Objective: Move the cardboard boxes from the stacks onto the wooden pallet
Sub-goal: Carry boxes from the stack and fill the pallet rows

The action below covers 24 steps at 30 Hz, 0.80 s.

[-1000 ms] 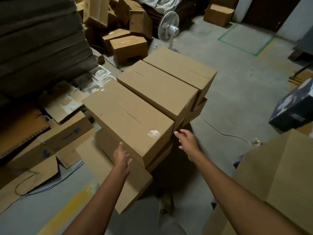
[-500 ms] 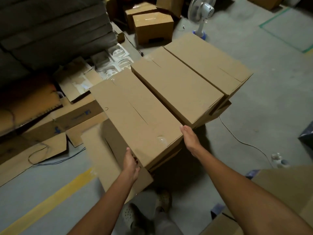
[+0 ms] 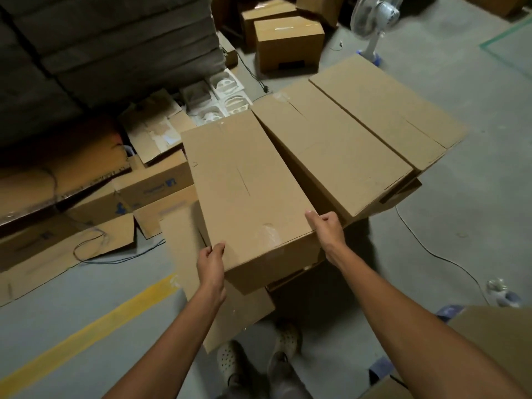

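Note:
Three long cardboard boxes lie side by side on top of a stack. The nearest box [image 3: 244, 191] is pulled away from the middle box [image 3: 331, 151] at its near end, leaving a wedge-shaped gap. My left hand [image 3: 211, 262] grips its near left corner, fingers curled over the top edge. My right hand [image 3: 326, 228] grips its near right corner, thumb on top. The far box [image 3: 385, 110] lies beyond the middle one. More boxes sit beneath this layer. No wooden pallet is visible.
Flattened cardboard [image 3: 95, 220] and cables litter the floor at left. A dark tall stack [image 3: 109, 47] rises at back left. Loose boxes [image 3: 288, 41] and a white fan [image 3: 374, 21] stand behind. Another box [image 3: 498, 341] is at lower right. A yellow floor line [image 3: 86, 332] runs near my feet.
Both hands reached the nearest box and took hold of its near corners. The box swung out from the middle box, opening a gap. The view moved closer and tilted down.

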Motion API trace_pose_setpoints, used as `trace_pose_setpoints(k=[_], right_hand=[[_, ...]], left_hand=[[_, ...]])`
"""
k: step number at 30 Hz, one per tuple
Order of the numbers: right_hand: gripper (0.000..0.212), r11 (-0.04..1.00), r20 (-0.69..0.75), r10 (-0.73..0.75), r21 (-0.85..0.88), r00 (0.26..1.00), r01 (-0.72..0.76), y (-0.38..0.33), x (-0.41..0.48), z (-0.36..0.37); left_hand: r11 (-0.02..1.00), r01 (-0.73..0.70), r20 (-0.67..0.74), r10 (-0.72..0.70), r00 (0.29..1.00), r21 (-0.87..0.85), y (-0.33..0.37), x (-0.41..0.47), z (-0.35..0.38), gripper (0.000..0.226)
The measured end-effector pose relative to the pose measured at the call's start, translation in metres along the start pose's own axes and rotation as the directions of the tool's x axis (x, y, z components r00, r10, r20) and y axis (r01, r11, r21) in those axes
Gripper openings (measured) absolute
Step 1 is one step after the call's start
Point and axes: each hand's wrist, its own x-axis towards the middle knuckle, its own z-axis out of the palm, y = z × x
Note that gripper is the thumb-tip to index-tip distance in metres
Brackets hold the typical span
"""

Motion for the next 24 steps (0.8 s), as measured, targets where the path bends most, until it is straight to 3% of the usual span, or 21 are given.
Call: trace_pose_setpoints(k=[4, 9, 12, 18, 24], right_hand=[[0.052, 0.996, 0.018, 0.001, 0.085, 1.000, -0.002, -0.029, -0.022, 0.026], [0.066, 0.990, -0.015, -0.059, 0.126, 0.998, 0.060, -0.061, -0.069, 0.055], [0.083, 0.986, -0.060, -0.039, 0.160, 0.997, 0.048, -0.066, -0.102, 0.078], [0.128, 0.948, -0.192, -0.042, 0.303, 0.981, 0.100, -0.060, -0.185, 0.128], [0.124, 0.889, -0.322, -0.046, 0.419, 0.946, 0.186, -0.058, -0.287, 0.164]], left_hand=[[0.993, -0.106, 0.008, 0.107, 0.994, -0.044, 0.041, -0.010, -0.013, 0.023], [0.989, -0.138, 0.067, 0.142, 0.988, -0.057, 0.085, -0.014, -0.052, 0.028], [0.982, -0.179, 0.118, 0.185, 0.976, -0.062, 0.105, -0.014, -0.085, 0.036], [0.948, -0.319, 0.221, 0.309, 0.925, 0.006, 0.141, -0.031, -0.157, 0.026], [0.932, -0.358, 0.374, 0.312, 0.874, 0.061, 0.162, -0.050, -0.226, 0.020]])
